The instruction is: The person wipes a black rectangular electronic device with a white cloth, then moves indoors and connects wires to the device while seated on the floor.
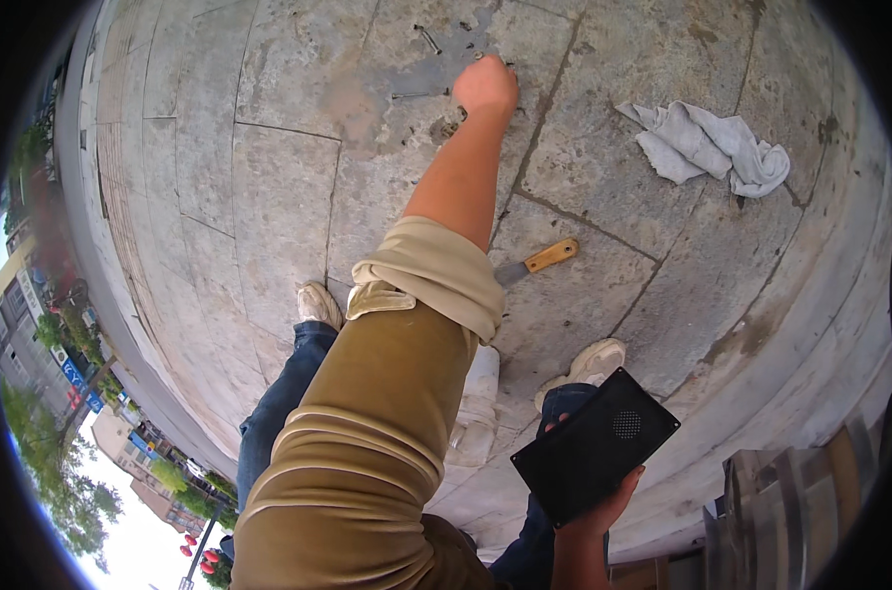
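My left hand (486, 87) is stretched far out and down to the paving, its fingers curled closed. What they hold, if anything, is hidden beneath the hand. Around it lie a metal bolt (427, 39), a second long thin bolt or screw (419, 95) and several small dark bits. Low on the right, my right hand (608, 503) supports a flat black rectangular panel (589, 447) from underneath, thumb along one edge. The panel has small corner holes and a round patch of perforations. Nearer my feet, a scraper with a wooden handle (551, 256) rests on the ground, its blade partly behind my left sleeve.
A crumpled whitish cloth (707, 147) lies on the stone paving (289, 187) at the far right. My shoes (318, 305) stand either side of a whitish object (477, 398), partly covered by my sleeve. Stacked panels or boards (790, 506) fill the lower right; a street runs along the left.
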### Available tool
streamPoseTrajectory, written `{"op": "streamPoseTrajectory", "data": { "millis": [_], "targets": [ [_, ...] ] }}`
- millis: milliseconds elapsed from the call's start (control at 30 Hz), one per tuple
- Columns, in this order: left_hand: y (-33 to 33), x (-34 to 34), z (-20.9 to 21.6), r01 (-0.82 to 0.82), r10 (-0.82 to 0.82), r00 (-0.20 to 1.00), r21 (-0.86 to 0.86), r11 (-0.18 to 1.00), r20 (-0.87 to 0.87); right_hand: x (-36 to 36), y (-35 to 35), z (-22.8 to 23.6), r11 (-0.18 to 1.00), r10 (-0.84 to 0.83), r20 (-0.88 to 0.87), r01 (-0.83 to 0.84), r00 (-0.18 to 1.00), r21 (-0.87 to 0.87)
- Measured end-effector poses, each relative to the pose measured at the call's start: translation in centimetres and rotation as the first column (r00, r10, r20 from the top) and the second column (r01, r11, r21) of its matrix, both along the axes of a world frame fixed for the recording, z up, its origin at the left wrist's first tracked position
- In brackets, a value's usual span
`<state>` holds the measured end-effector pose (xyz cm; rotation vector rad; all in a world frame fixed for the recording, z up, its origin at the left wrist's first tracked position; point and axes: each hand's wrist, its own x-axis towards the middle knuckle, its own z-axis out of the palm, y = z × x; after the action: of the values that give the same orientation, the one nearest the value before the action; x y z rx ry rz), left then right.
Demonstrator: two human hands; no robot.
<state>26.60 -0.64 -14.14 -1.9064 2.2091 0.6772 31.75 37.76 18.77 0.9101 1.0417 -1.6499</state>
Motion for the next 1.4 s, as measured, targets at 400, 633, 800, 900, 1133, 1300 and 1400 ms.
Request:
{"op": "streamPoseTrajectory", "data": {
  "millis": [400, 633, 800, 900, 1133, 1300, 1400],
  "targets": [
    [12.9, 13.5, 7.2, 0.031, 0.683, 0.641, 0.901, 0.432, -0.35, 4.7, 0.4, -1.1, 0.981, 0.111, 0.075, -0.121, 0.991, 0.154],
    [15.5, 25.4, 15.8, 0.186, 0.803, 0.57, 0.979, 0.079, -0.173, 8.3, -0.4, -2.2, 0.976, 0.178, 0.084, -0.187, 0.98, 0.115],
    [13.6, 27.7, 19.3, 0.328, 0.813, 0.519, 0.94, 0.094, -0.263, 9.6, -0.8, -3.1, 0.975, 0.192, 0.075, -0.198, 0.979, 0.098],
    [12.9, 27.8, 20.5, 0.295, 0.815, 0.525, 0.951, 0.095, -0.244, 10.4, -0.8, -3.2, 0.972, 0.194, 0.077, -0.202, 0.978, 0.121],
    [13.5, 28.9, 21.0, 0.236, 0.826, 0.52, 0.966, 0.107, -0.218, 10.6, -1.2, -3.1, 0.979, 0.193, 0.033, -0.195, 0.981, 0.063],
    [15.6, 31.6, 20.9, 0.147, 0.891, 0.411, 0.979, 0.142, -0.191, 10.9, -1.3, -2.8, 0.977, 0.187, 0.033, -0.189, 0.982, 0.099],
    [17.1, 32.8, 21.9, 0.046, 0.888, 0.414, 0.979, 0.198, -0.199, 10.9, -1.3, -2.9, 0.982, 0.164, 0.031, -0.166, 0.986, 0.094]
  ]
}}
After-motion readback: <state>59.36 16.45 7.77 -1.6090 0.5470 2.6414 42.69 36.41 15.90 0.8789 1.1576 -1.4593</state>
